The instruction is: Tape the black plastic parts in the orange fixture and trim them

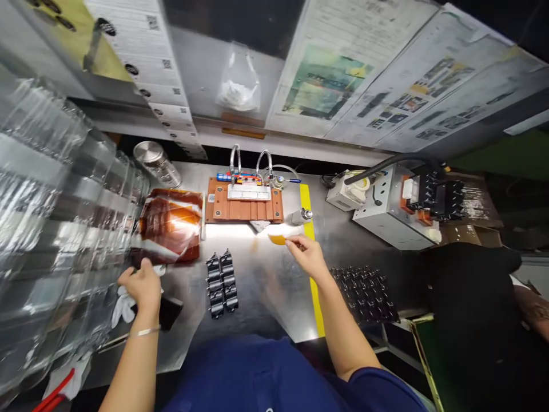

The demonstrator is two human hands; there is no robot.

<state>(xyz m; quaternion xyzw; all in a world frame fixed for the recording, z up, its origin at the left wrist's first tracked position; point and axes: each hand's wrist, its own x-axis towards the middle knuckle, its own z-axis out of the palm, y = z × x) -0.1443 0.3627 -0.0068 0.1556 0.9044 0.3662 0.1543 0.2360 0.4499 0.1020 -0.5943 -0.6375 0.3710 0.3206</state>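
My right hand (306,256) pinches a small yellow-amber piece of film (277,239) by its right end, just above the metal table. My left hand (143,284) hovers at the near edge of a stack of shiny amber film sheets (171,226); its fingers look apart and nothing shows in them. Beyond the film piece stands a brown fixture (244,212) with a white scale strip and two metal hoses. Two rows of black moulded parts (222,284) lie in front of it. A small metal-topped bottle (302,216) stands right of the fixture.
Stacked clear plastic trays (55,200) rise at the left, with a metal canister (156,163) behind the film. Rightward are more black parts (364,294), a white machine box (390,212) and a person in black (472,320). Yellow tape (315,297) crosses the table.
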